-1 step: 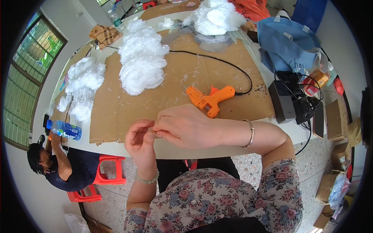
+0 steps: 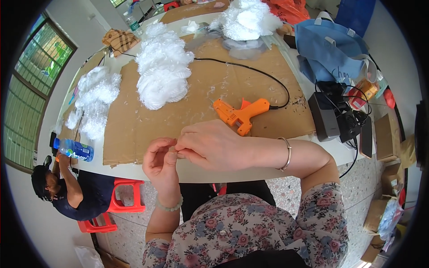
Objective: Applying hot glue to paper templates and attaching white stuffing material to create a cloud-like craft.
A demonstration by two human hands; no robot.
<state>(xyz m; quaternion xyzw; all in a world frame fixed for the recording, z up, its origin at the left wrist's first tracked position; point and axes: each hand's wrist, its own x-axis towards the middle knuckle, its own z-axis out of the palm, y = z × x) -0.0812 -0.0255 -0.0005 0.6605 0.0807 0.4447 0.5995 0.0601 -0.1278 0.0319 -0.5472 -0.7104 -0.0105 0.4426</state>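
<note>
My left hand and my right hand meet just above the near edge of the white table. Their fingertips pinch together on a small pale piece, too small to make out. My right wrist wears a thin bangle and my left a bead bracelet. An orange glue gun lies on the brown cardboard sheet just beyond my right hand, its black cord looping away to the right. White fluffy material is heaped on the cardboard farther back.
More white fluff lies at the left and at the far end. A blue bottle lies at the table's left edge. Another person sits low by a red stool. A blue bag, a black box and cardboard boxes fill the right.
</note>
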